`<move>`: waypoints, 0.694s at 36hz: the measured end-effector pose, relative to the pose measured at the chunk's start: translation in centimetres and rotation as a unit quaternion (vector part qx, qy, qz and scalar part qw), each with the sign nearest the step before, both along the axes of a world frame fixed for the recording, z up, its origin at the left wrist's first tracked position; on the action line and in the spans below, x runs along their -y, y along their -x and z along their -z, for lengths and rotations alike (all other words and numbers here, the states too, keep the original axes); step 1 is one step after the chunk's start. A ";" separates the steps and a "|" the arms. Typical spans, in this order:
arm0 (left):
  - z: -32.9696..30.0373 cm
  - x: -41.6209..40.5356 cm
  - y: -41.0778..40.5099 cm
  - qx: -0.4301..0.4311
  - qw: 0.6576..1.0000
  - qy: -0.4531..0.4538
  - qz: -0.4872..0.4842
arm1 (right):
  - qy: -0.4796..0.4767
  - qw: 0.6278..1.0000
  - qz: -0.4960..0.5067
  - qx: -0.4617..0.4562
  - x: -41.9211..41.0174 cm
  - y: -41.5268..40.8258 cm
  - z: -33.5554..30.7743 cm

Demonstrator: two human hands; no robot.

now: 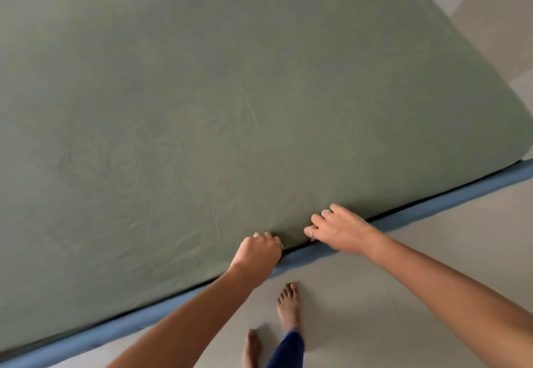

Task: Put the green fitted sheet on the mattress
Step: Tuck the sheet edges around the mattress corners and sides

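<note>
- The green sheet point(202, 108) lay spread over the whole top of the mattress, reaching from the near edge to the far right corner, so most of the fitting looked done.
- The mattress itself was hidden under the cloth; only its shape showed, sitting on a blue bed base point(432, 209) whose strip ran along the near side.
- The left hand point(258, 255) was curled at the near edge, fingers bent under and closed on the sheet's hem, probably to pull the cloth down over the mattress side.
- The right hand point(339, 230) rested just beside it, to the right, fingers loosely spread and hooked over the same edge, seemingly pressing the hem into the dark gap between mattress and base.
- How far the fingertips reached into that gap could not be told.
- Both hands worked close together at one spot, likely because the hem there needed tucking.
- Fine creases fanned out across the cloth from the hands, suggesting the sheet was under tension toward that point.
- The person stood barefoot on the pale floor point(403, 295), close to the base, leaning over the edge.
</note>
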State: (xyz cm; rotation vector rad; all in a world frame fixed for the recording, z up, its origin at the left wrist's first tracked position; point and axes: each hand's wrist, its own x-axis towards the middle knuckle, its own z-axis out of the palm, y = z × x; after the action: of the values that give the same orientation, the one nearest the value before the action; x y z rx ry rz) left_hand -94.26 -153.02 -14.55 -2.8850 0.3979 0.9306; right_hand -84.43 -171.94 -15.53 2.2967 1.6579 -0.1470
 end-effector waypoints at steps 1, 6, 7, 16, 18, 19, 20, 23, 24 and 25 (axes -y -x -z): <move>0.0 0.1 0.1 -0.007 1.000 -0.001 0.006 | -0.011 1.000 0.000 -0.011 0.1 0.0 0.2; -1.0 0.2 0.8 -0.056 0.998 0.004 0.035 | 0.002 0.997 0.033 -0.076 1.1 1.3 1.3; -1.2 0.2 0.7 -0.057 0.997 0.005 0.042 | 0.006 0.996 0.038 -0.079 1.2 1.4 1.4; -0.5 2.8 -2.0 -0.036 0.999 -0.003 0.023 | -0.020 0.998 0.032 0.040 3.7 -1.2 1.4; -0.2 3.8 -3.0 -0.012 0.999 -0.022 0.045 | -0.004 0.998 0.043 0.055 5.5 -2.9 0.6; 0.5 4.3 -3.5 0.008 0.999 -0.004 0.046 | 0.001 0.997 0.044 0.058 6.4 -3.7 0.2; 1.1 4.8 -4.0 0.026 0.999 0.021 0.041 | 0.001 0.997 0.040 0.059 7.2 -4.4 -0.1; 0.3 6.4 -5.8 -0.007 0.999 0.026 0.047 | -0.006 0.998 0.011 0.054 8.7 -5.5 -0.4; -0.1 6.9 -6.1 -0.027 0.998 0.019 0.045 | -0.015 0.999 -0.002 0.052 8.8 -5.7 -0.4; 0.4 7.2 -6.2 -0.026 0.998 0.002 0.049 | -0.024 0.998 -0.012 0.048 8.9 -5.7 -0.2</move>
State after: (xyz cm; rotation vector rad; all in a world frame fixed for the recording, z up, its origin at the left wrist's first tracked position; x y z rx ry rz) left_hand -88.08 -160.25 -14.97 -2.8208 0.5391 0.9910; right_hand -78.74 -180.82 -15.30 2.2788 1.6585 0.0084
